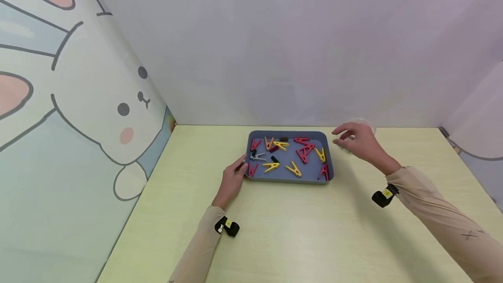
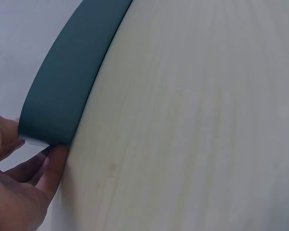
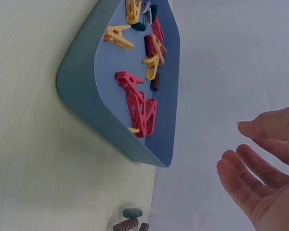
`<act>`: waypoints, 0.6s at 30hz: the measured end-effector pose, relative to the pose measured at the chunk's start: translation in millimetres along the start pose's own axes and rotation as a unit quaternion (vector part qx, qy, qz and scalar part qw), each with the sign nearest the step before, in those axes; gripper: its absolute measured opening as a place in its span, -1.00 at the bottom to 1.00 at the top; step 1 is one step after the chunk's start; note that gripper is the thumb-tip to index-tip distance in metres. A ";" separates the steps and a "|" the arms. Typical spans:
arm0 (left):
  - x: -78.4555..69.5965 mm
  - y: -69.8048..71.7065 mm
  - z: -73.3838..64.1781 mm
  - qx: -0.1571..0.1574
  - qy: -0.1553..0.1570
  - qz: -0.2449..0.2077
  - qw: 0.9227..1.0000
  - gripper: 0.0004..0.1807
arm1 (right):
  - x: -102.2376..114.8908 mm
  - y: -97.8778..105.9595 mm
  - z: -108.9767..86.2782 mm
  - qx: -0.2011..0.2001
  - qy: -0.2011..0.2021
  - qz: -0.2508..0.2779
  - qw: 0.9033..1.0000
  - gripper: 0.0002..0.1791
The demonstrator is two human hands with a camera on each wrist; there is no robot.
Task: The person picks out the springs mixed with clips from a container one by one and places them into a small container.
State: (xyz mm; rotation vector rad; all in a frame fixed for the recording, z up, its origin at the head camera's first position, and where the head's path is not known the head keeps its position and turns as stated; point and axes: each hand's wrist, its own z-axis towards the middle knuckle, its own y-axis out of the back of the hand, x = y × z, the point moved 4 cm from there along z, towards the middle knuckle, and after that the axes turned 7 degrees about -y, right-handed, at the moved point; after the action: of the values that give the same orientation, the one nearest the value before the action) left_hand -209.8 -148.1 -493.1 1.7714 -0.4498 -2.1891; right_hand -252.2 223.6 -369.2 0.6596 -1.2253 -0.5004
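A blue-grey tray (image 1: 288, 181) sits on the table with several red, yellow, orange and grey clips in it, such as a yellow clip (image 1: 293, 169) and a red clip (image 3: 130, 82). Small dark ribbed cylinders (image 3: 155, 82) lie among them. My left hand (image 1: 232, 181) grips the tray's left end, thumb and fingers at the corner wall (image 2: 62, 82). Past the right end of the tray, my right hand (image 1: 361, 143) is raised above the table. Its fingers are loosely bent, thumb apart from them, with nothing between.
Partly hidden behind my right hand is a clear round container (image 1: 365, 122) near the back wall. Dark and green ribbed pieces (image 3: 126, 224) show there in the right wrist view. A pale wall (image 1: 291, 56) rises behind the wooden table (image 1: 291, 230); a rabbit picture (image 1: 98, 112) covers the left wall.
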 end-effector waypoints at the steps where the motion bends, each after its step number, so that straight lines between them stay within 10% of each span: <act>1: -0.2 0.0 0.0 0.001 0.000 0.000 1.000 -0.55 | 0.1 -1.3 0.7 0.002 0.001 -0.002 1.000 -0.82; 18: -1.3 0.9 -0.5 0.002 -0.001 -0.001 1.000 -0.55 | 4.6 -18.7 5.5 0.027 0.003 0.007 1.000 -0.82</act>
State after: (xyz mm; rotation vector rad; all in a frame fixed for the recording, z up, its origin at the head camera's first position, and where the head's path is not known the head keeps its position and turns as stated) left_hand -209.1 -148.5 -491.7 1.7734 -0.4531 -2.1937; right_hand -256.3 206.1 -378.0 0.6981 -1.2400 -0.4536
